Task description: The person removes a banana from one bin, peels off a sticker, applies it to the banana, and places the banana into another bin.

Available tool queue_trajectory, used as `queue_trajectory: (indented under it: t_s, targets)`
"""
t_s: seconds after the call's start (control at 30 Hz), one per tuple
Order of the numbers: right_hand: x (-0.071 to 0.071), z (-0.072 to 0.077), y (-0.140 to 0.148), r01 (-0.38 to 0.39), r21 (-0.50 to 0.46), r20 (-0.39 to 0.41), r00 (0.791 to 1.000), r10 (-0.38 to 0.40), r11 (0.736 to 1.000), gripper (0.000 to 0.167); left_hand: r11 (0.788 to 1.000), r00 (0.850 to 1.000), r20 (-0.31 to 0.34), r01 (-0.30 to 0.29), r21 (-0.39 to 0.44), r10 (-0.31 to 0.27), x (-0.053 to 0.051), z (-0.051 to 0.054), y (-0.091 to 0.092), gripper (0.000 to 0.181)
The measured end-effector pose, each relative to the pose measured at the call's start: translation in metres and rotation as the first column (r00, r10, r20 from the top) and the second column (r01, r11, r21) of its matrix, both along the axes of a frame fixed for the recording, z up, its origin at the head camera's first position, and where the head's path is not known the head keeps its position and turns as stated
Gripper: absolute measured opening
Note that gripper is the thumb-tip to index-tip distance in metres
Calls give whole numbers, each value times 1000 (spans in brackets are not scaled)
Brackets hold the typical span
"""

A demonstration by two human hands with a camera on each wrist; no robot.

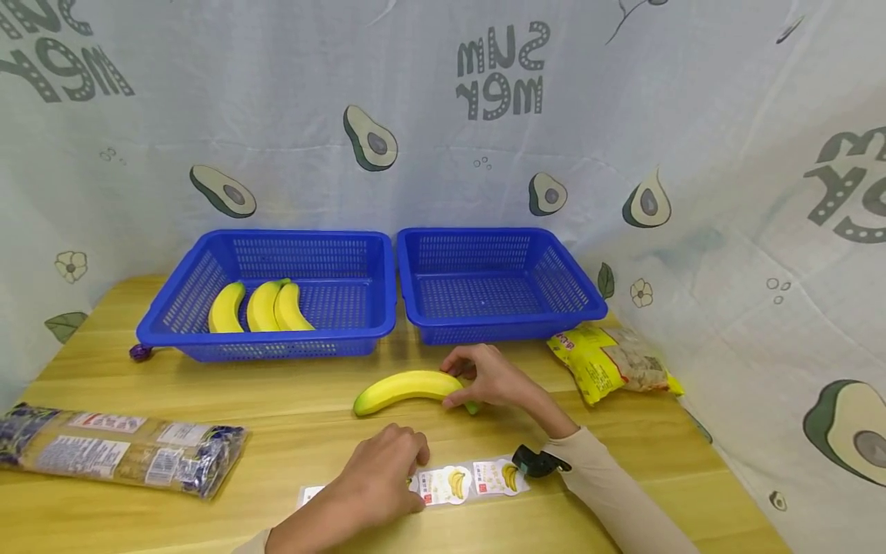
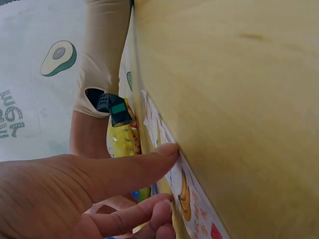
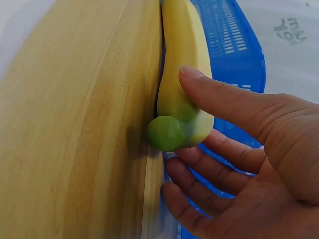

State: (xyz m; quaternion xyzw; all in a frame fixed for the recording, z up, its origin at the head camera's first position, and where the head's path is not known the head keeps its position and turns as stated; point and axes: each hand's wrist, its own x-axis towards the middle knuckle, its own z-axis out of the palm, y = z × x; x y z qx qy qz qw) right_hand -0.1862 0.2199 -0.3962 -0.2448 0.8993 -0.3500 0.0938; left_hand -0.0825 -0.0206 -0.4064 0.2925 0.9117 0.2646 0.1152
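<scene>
A yellow banana (image 1: 404, 387) with green ends lies on the table in front of the baskets. My right hand (image 1: 487, 377) grips its right end, thumb on the near side and fingers on the far side; the right wrist view shows the thumb against the banana (image 3: 182, 55) by its green stem. Nearer me is a strip of white stickers (image 1: 446, 486) printed with bananas. Over its left part is my left hand (image 1: 381, 481), bent thumb and fingertips pinching at a sticker (image 2: 187, 194). The hand hides that part of the strip.
A blue basket (image 1: 384, 288) at the back left holds 3 bananas (image 1: 261, 308). Beside it stands another blue basket (image 1: 501, 327). A yellow snack bag (image 1: 609, 362) lies at the right, a long clear package (image 1: 118, 446) at the left. A patterned cloth (image 1: 443, 185) hangs behind.
</scene>
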Motion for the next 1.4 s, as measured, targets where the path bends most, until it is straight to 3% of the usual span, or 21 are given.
queue_trajectory:
  t_s: [0.17,0.37,0.53,0.73,0.9,0.93,1.1,1.17,1.27,1.37,1.4]
  targets:
    - [-1,0,0,-14,-3,5,1000,14,1000,45,1000,999,-42,-4,-6,4,-2,0,-5,38]
    - [0,-1,1,-18,-1,1,1000,18,1000,45,1000,999,-36,20,-2,-20,-4,-2,-9,37]
    - [0,0,2,-33,-2,-5,999,33,999,45,1000,1000,-4,16,1,-16,-5,-2,-10,40]
    - [0,3,4,-56,-3,-3,998,56,998,46,1000,999,31,14,26,-15,-4,6,-10,46]
    - [1,6,5,-76,4,6,997,76,997,49,995,990,131,47,90,-59,-8,6,-14,42]
    - [1,6,5,-80,6,6,997,80,997,49,993,987,149,49,106,-65,-10,3,-15,40]
    - [2,9,8,-95,9,-9,995,95,995,50,989,993,102,46,138,-61,-28,-49,-14,28]
    - [2,10,9,-93,3,-28,995,93,996,49,986,994,86,53,159,-68,-30,-57,-15,25]
    - [2,11,9,-102,-21,-70,993,100,995,47,973,980,170,59,222,-99,-22,-28,-16,25]
    - [3,14,9,-124,-66,-103,988,117,990,46,959,954,267,58,277,-135,-16,2,-19,24]
    - [3,15,9,-134,-79,-116,985,124,988,45,958,948,285,57,281,-140,-15,6,-20,24]
